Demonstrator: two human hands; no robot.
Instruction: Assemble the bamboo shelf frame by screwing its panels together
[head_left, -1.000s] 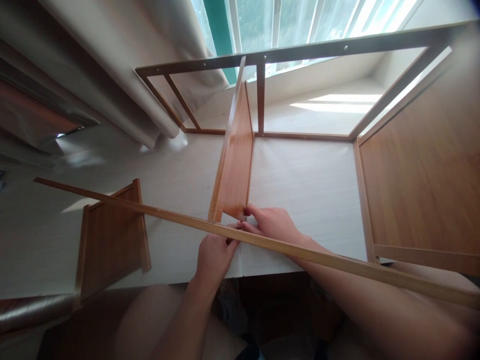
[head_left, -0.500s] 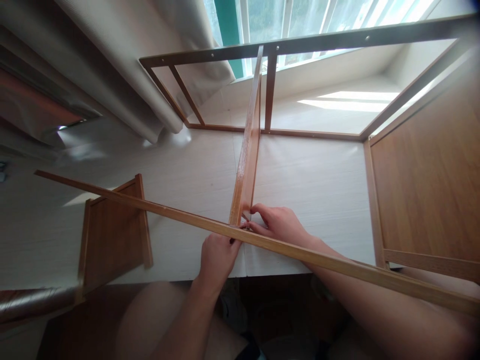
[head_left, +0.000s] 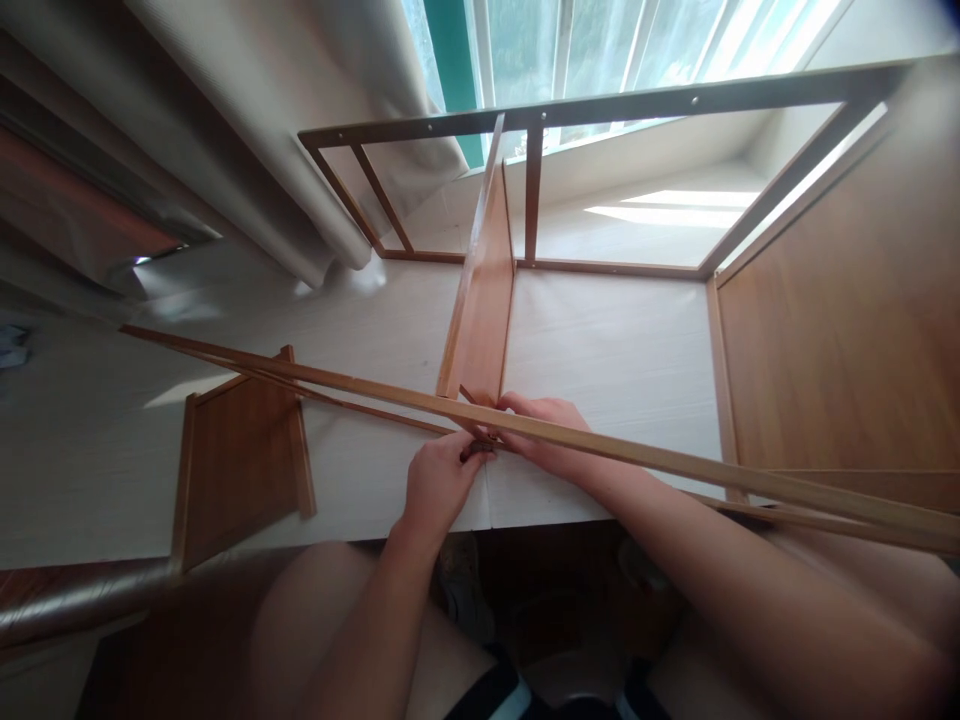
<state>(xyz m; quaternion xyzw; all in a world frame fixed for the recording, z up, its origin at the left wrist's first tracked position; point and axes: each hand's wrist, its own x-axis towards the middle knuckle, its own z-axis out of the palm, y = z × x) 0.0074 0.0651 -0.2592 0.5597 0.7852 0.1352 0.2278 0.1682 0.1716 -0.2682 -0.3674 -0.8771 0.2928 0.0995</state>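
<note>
A brown wooden divider panel [head_left: 480, 290] stands upright on a white back board [head_left: 607, 350], running from the far frame rail toward me. A long thin wooden rail [head_left: 645, 458] crosses the view from left to right, just above the panel's near end. My left hand [head_left: 437, 482] is closed, its fingers pinched on the rail where it meets the panel. My right hand [head_left: 546, 445] reaches under the rail, and its fingers grip the panel's near bottom corner. A small dark thing sits between my two hands; I cannot make it out.
A wooden frame [head_left: 600, 105] stands along the far edge by the window. A large brown side panel [head_left: 847, 330] rises on the right. A smaller brown panel [head_left: 240, 455] lies at the left. Grey curtains [head_left: 247, 130] hang at the upper left. My legs are below.
The long rail has tilted and lifted, its right end now higher. The divider panel swung from leaning left to nearly upright. Both hands stayed at its near end, moving slightly up.
</note>
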